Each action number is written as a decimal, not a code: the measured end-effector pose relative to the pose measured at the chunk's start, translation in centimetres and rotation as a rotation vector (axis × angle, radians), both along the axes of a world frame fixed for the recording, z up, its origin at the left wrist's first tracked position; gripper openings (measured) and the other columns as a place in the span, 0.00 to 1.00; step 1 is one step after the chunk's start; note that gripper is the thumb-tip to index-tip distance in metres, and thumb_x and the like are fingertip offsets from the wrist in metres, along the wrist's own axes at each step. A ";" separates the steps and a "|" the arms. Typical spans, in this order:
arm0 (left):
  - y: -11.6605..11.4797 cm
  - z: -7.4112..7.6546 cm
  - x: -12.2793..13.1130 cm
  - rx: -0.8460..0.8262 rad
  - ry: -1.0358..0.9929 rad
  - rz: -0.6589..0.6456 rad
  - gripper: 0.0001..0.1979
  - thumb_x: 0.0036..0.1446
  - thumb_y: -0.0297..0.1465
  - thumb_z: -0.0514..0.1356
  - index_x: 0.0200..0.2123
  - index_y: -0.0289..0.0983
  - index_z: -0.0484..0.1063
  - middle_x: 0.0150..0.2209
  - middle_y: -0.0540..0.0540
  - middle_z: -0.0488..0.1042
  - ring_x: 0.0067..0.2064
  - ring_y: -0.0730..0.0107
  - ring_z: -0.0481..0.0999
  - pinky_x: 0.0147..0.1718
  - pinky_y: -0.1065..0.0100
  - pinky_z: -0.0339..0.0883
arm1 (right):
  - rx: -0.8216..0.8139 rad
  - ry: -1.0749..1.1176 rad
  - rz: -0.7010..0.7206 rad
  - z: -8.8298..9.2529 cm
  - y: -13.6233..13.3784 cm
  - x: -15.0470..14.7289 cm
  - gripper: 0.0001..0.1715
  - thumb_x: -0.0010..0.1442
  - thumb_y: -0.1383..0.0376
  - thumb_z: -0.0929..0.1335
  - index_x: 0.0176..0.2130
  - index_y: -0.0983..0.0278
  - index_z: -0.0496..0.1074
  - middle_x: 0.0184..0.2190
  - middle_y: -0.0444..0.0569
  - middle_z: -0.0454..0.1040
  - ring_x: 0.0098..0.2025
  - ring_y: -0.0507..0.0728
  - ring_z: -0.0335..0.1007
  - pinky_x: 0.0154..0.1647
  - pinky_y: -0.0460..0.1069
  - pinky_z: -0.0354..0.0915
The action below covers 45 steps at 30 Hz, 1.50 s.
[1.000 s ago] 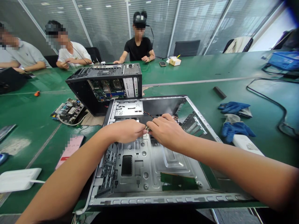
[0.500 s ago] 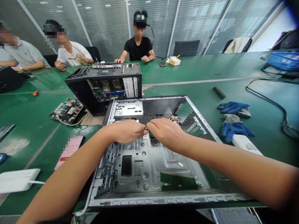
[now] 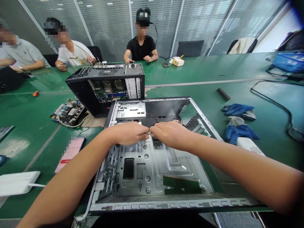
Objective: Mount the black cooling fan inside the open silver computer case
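An open metal computer case [image 3: 163,202] lies on its side before me. Over its middle, my left hand [image 3: 133,133] and my right hand [image 3: 169,134] almost meet. Both are closed, pinching a thin, light-coloured cable [image 3: 149,132] that shows in the small gap between them. Most of the cable is hidden by my fingers. A dark and orange wire [image 3: 152,116] runs just behind the hands. On the case floor nearer to me lies a green memory module [image 3: 181,185], apart from both hands.
Behind stands a second black computer case [image 3: 83,91] with a motherboard inside. A loose motherboard [image 3: 68,112] and a pink-screened phone [image 3: 70,155] lie left. Blue gloves [image 3: 239,133] and a black cable [image 3: 282,104] lie right. Several people sit across the green table [image 3: 201,71].
My right hand has turned and lowered very slightly, and a bit more of the cable shows between my hands. My left hand is nearly unmoved. A person opposite has moved a hand.
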State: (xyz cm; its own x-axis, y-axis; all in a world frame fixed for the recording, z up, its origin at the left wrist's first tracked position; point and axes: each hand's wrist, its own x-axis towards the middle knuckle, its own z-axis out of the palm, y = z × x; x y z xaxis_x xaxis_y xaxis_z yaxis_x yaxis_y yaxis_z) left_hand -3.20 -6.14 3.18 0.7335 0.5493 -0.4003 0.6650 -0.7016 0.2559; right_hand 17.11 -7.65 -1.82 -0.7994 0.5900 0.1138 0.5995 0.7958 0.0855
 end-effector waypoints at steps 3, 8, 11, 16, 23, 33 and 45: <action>0.0 0.0 0.1 -0.008 -0.005 0.001 0.16 0.65 0.35 0.46 0.38 0.36 0.72 0.33 0.45 0.75 0.32 0.68 0.70 0.30 0.68 0.56 | -0.121 0.022 -0.046 0.2 0.0 -0.1 0.16 0.69 0.65 0.56 0.36 0.65 0.68 0.29 0.50 0.72 0.27 0.53 0.61 0.24 0.50 0.41; 0.0 -0.1 0.1 -0.014 -0.038 0.009 0.14 0.64 0.35 0.49 0.38 0.37 0.72 0.32 0.47 0.74 0.31 0.69 0.69 0.29 0.68 0.55 | -0.301 0.065 -0.099 0.9 -0.2 -0.4 0.18 0.70 0.61 0.54 0.34 0.64 0.66 0.28 0.48 0.72 0.26 0.53 0.60 0.26 0.50 0.43; 0.0 -0.1 0.1 -0.010 -0.038 0.023 0.13 0.64 0.35 0.49 0.36 0.38 0.72 0.29 0.48 0.72 0.29 0.70 0.67 0.28 0.68 0.54 | -0.403 0.112 -0.119 1.1 -0.2 -0.4 0.20 0.70 0.59 0.54 0.33 0.63 0.66 0.26 0.47 0.70 0.25 0.52 0.58 0.27 0.50 0.45; -0.2 -0.1 0.2 -0.011 -0.044 0.031 0.12 0.63 0.35 0.51 0.34 0.38 0.72 0.27 0.49 0.71 0.27 0.72 0.65 0.27 0.69 0.52 | -0.633 0.202 -0.127 1.4 -0.2 -0.4 0.19 0.69 0.60 0.55 0.33 0.63 0.67 0.24 0.45 0.68 0.25 0.51 0.57 0.28 0.48 0.50; -0.3 -0.4 0.3 -0.003 -0.037 0.011 0.13 0.63 0.34 0.50 0.35 0.37 0.72 0.27 0.48 0.70 0.27 0.72 0.64 0.27 0.69 0.52 | -0.681 0.213 -0.128 1.6 -0.2 -0.3 0.20 0.68 0.59 0.55 0.33 0.64 0.67 0.24 0.45 0.66 0.25 0.51 0.57 0.28 0.49 0.51; -0.4 0.0 0.5 -0.002 -0.011 0.010 0.14 0.64 0.34 0.48 0.36 0.37 0.72 0.29 0.48 0.72 0.27 0.71 0.65 0.28 0.68 0.52 | -0.684 0.265 -0.101 1.5 -0.3 -0.3 0.17 0.66 0.61 0.57 0.31 0.65 0.68 0.23 0.45 0.66 0.25 0.51 0.56 0.28 0.48 0.51; 0.2 -0.6 0.0 -0.033 0.011 0.009 0.16 0.65 0.36 0.46 0.42 0.36 0.72 0.33 0.46 0.74 0.31 0.69 0.69 0.30 0.68 0.56 | -0.439 0.354 -0.065 0.5 -0.6 0.3 0.08 0.58 0.70 0.62 0.40 0.65 0.64 0.39 0.52 0.69 0.38 0.55 0.63 0.38 0.50 0.58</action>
State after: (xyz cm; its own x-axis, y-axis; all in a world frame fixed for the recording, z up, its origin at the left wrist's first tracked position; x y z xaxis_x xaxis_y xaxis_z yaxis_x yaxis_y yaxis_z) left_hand -3.25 -5.99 2.59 0.7236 0.5426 -0.4265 0.6746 -0.6866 0.2711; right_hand 17.39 -8.22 -1.31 -0.7174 0.6894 0.1010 0.5806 0.6716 -0.4602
